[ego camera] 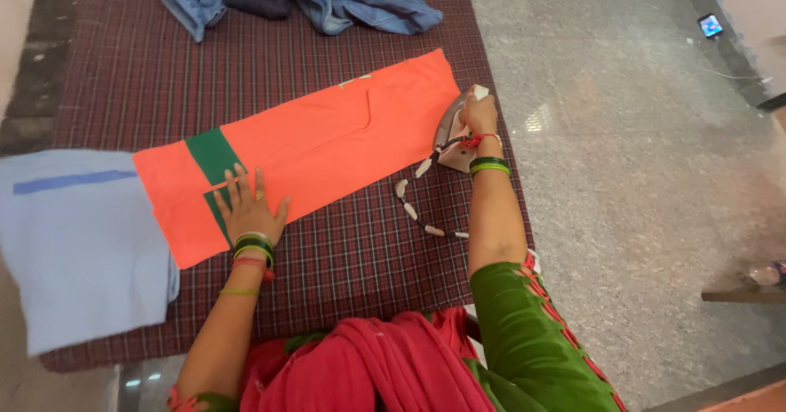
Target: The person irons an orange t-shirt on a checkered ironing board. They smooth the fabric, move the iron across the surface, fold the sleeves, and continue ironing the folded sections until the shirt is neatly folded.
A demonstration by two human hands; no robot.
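Head view: orange cloth (pixel 319 146), green band.

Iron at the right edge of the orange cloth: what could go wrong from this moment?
1. The iron, held by the right hand, sits near the table edge; it might slip off.
2. Its beaded cord trails loosely over the checked cover and could snag the forearm.
3. The left hand lies flat on the orange cloth; if the iron sweeps that way, its fingers may get burned.
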